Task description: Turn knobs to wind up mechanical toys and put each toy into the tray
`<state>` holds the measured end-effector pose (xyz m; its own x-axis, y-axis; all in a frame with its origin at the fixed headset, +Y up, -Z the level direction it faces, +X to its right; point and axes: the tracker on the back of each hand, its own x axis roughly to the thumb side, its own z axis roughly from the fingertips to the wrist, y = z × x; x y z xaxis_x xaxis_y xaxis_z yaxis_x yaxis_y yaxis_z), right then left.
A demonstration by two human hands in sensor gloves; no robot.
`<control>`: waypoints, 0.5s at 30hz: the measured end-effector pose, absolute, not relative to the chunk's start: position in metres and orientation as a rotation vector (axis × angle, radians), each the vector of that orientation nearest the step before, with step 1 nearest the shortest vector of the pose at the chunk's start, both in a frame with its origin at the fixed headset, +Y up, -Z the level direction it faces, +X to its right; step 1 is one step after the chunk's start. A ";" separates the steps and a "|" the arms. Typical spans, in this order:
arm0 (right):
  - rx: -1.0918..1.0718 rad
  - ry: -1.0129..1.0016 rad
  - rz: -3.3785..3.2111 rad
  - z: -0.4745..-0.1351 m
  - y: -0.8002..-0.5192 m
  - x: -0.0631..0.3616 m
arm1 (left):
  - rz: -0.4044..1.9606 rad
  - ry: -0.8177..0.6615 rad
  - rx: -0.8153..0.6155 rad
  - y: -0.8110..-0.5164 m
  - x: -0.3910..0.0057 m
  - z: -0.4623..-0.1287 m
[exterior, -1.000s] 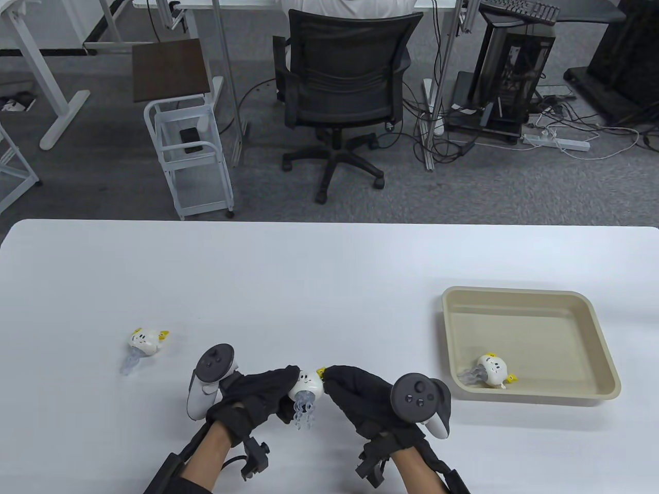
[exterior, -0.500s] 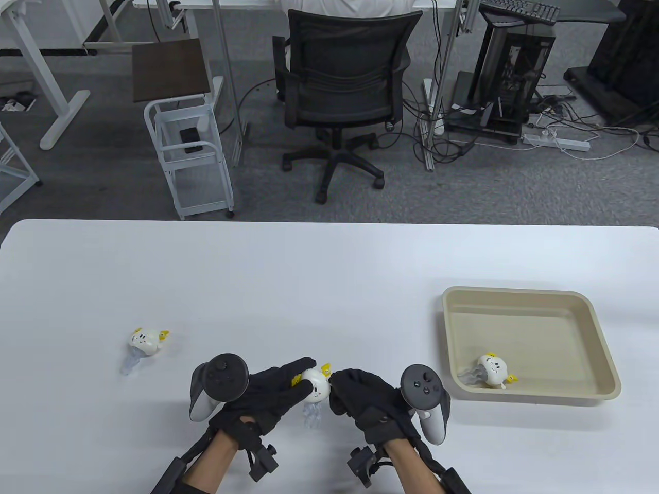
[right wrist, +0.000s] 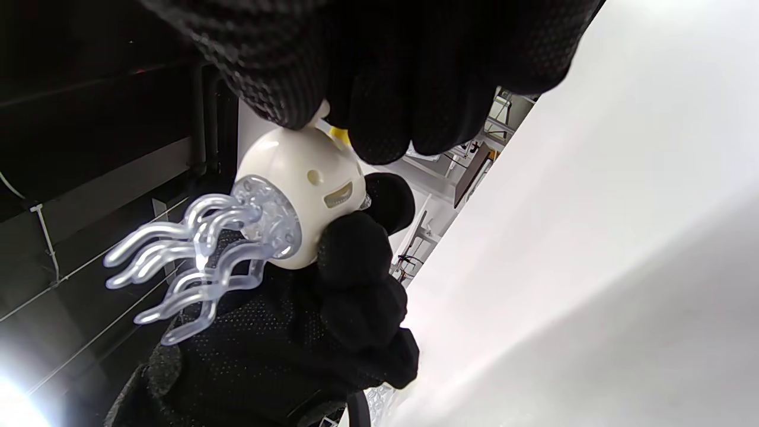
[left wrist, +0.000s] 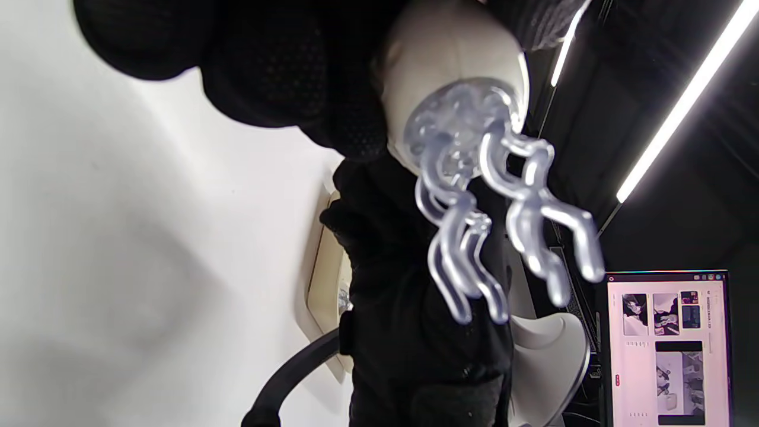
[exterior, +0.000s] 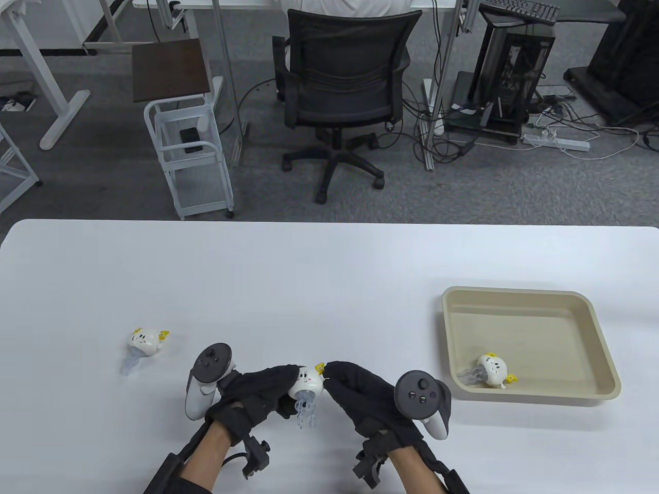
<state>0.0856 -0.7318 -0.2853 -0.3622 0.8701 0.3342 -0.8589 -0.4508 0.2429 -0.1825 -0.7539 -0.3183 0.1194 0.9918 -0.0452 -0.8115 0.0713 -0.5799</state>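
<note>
A white jellyfish toy [exterior: 307,385] with clear tentacles and a yellow knob is held above the table near its front edge. My left hand [exterior: 267,393] grips the toy's round body [left wrist: 450,59] from the left. My right hand [exterior: 350,388] pinches the yellow knob [right wrist: 338,133] on the toy's [right wrist: 299,190] side. A second jellyfish toy [exterior: 145,342] lies on the table to the left. A third toy [exterior: 491,369] lies in the beige tray's [exterior: 515,294] front part at the right.
The white table [exterior: 319,278] spreads beyond the hands. Past its far edge stand a black office chair [exterior: 342,87], a white trolley [exterior: 188,154] and a computer tower [exterior: 515,67]. A lit screen [left wrist: 667,350] shows in the left wrist view.
Both hands rolled back to their pose of a second ago: the toy's tentacles point toward me again, the trackers swung outward, and the right hand keeps its pinch on the knob.
</note>
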 end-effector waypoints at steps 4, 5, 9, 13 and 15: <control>0.432 0.031 1.983 -0.286 -0.734 0.087 | 1.351 -0.422 -0.467 -0.749 -0.180 -0.316; 0.407 0.036 1.982 -0.286 -0.735 0.086 | 1.310 -0.431 -0.428 -0.747 -0.179 -0.315; 0.241 0.154 1.851 -0.290 -0.748 0.088 | 1.081 -0.519 -0.252 -0.733 -0.173 -0.307; 0.145 0.255 1.773 -0.293 -0.756 0.090 | 0.938 -0.582 -0.164 -0.725 -0.165 -0.301; 0.129 0.270 1.764 -0.294 -0.757 0.090 | 0.914 -0.587 -0.155 -0.725 -0.164 -0.300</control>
